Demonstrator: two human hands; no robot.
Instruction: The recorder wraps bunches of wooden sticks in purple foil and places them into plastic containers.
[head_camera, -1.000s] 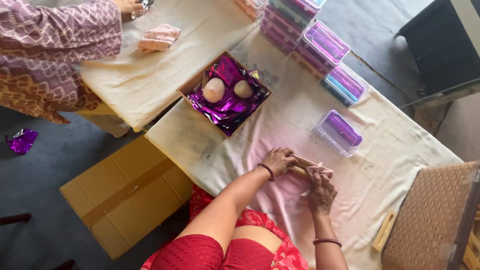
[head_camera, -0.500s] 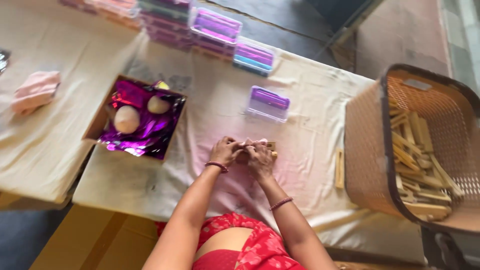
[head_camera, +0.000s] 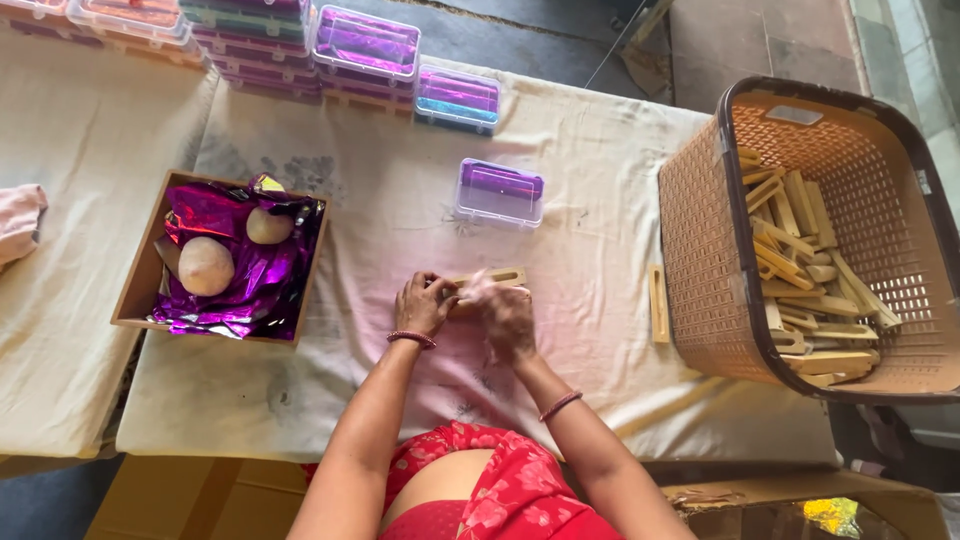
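Cloth-covered table (head_camera: 600, 180); our left hand (head_camera: 422, 305) and right hand (head_camera: 505, 318) have fingers curled on a wooden piece (head_camera: 497, 277) at table centre. Right hand blurred, so it may slip.

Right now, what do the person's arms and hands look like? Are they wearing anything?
Both arms are bare, with no sleeves reaching the forearms. The left hand has a bracelet of small reddish beads round its wrist, and the right hand has a thin reddish bangle round its wrist. No gloves; rings cannot be made out, and the right hand is blurred. Near the body there is red flowered clothing.
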